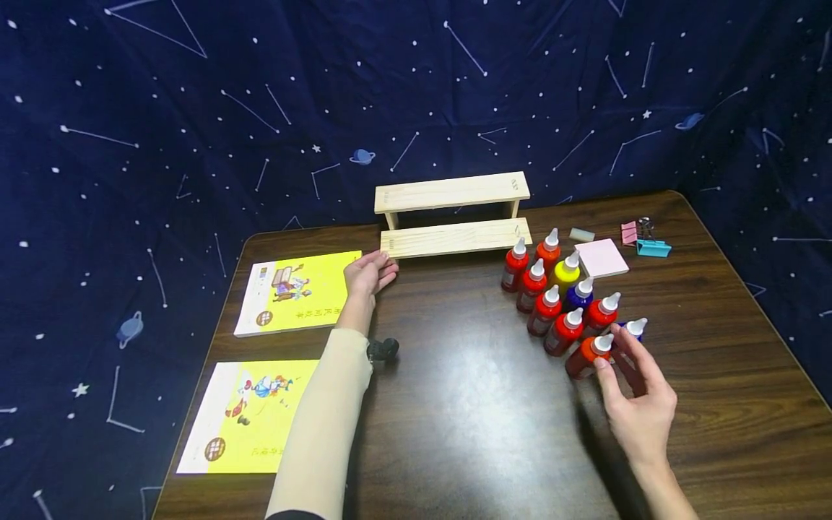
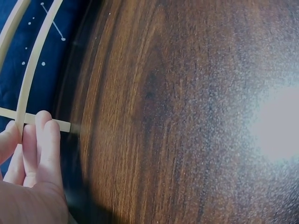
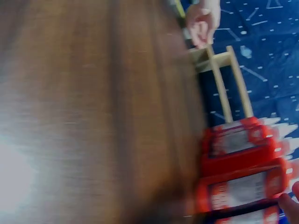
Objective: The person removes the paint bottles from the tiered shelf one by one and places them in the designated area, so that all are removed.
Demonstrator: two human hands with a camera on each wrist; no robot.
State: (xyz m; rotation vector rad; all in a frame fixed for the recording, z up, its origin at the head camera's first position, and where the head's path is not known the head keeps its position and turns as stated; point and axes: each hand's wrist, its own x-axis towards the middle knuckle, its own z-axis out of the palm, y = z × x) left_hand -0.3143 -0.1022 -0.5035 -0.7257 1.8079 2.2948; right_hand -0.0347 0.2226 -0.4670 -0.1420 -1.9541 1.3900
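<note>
At the left end of a two-tier wooden shelf (image 1: 455, 237), my left hand (image 1: 370, 274) pinches the front edge of the lower board; the left wrist view shows thumb and fingers on either side of the board. My right hand (image 1: 640, 412) is at the near end of a cluster of paint bottles with white nozzle caps. Its thumb and fingers hold an orange-red paint bottle (image 1: 585, 355) near the top. Beside it stand several red bottles (image 1: 564, 334), a yellow bottle (image 1: 564, 273) and blue bottles (image 1: 577, 296). One blue bottle is partly hidden behind the right fingers.
Two yellow books (image 1: 305, 289) lie on the left of the dark wooden table (image 1: 455, 419). Behind the bottles are a pink notepad (image 1: 601, 258), a small pale block (image 1: 581, 235) and binder clips (image 1: 653, 248). A star-patterned cloth (image 1: 416, 94) hangs behind the table.
</note>
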